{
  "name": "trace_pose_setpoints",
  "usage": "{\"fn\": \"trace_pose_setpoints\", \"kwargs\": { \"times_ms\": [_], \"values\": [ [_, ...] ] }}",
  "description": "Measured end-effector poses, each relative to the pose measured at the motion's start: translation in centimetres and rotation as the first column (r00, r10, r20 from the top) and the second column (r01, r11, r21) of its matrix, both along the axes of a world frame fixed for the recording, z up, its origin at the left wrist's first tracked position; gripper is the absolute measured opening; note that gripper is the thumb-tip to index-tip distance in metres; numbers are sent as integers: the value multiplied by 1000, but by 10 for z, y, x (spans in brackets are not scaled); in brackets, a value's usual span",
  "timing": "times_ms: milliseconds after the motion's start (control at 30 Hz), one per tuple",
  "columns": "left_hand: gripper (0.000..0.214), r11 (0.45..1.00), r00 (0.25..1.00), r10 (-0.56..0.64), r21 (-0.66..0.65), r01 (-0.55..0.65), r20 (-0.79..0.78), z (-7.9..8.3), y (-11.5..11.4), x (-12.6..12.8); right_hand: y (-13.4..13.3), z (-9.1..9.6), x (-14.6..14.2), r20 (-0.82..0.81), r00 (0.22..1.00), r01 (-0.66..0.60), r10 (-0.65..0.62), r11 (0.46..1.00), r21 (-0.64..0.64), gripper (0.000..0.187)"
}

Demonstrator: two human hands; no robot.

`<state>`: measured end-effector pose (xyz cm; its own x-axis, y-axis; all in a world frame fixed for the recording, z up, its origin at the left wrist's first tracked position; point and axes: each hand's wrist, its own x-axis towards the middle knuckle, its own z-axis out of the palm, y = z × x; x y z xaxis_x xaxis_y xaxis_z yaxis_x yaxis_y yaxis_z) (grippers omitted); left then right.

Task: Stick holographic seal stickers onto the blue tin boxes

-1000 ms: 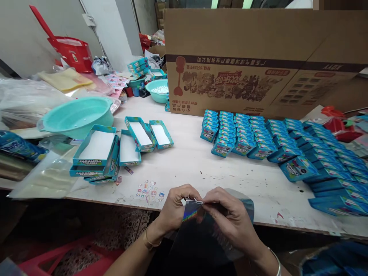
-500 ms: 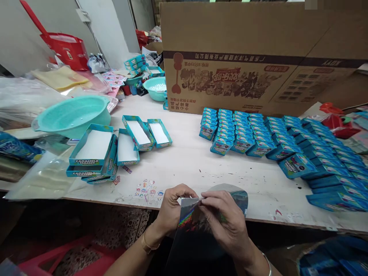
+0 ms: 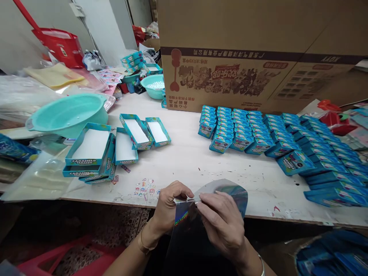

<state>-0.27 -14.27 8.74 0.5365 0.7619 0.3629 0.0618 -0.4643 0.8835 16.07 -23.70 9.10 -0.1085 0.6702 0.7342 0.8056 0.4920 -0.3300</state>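
A shiny holographic film sheet (image 3: 184,226) hangs over the table's front edge, its rounded far end resting on the tabletop. My left hand (image 3: 169,207) pinches its upper left edge between thumb and fingers. Close beside it, my right hand (image 3: 222,220) is closed on the same edge, and the fingertips of both hands nearly meet. A small fold or crease shows between them. The lower part of the sheet is dark and its end is hard to make out. To the left of my left hand, small cartoon stickers (image 3: 146,188) lie on the white table (image 3: 178,165).
Blue box trays with white liners (image 3: 93,143) are piled at left beside a turquoise basin (image 3: 69,115). Rows of small blue boxes (image 3: 241,140) stand at right before a large cardboard carton (image 3: 230,38). A red stool (image 3: 71,253) is below left.
Both hands have shifted slightly left with the film, and the fingers have moved a little along its edge. The view has tilted slightly.
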Motion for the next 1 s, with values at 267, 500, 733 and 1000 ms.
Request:
{"fn": "trace_pose_setpoints", "kwargs": {
  "times_ms": [267,500,733,1000],
  "values": [
    [12,1000,1000,24,-15,-24,11,-2,2,-2,-1,0,-7,-79,996,35,-38,998,-50,43],
    [8,999,999,-52,16,52,9,-4,3,-2,-1,3,7,-176,984,5,-37,984,-176,38],
    [8,998,999,-31,46,31,-12,-3,1,1,2,3,7,-201,980,-48,10,982,-185,17],
    [10,997,1000,0,-82,1,8,1,0,6,-2,-1,6,-191,981,-28,12,996,-84,20]
  ]
}}
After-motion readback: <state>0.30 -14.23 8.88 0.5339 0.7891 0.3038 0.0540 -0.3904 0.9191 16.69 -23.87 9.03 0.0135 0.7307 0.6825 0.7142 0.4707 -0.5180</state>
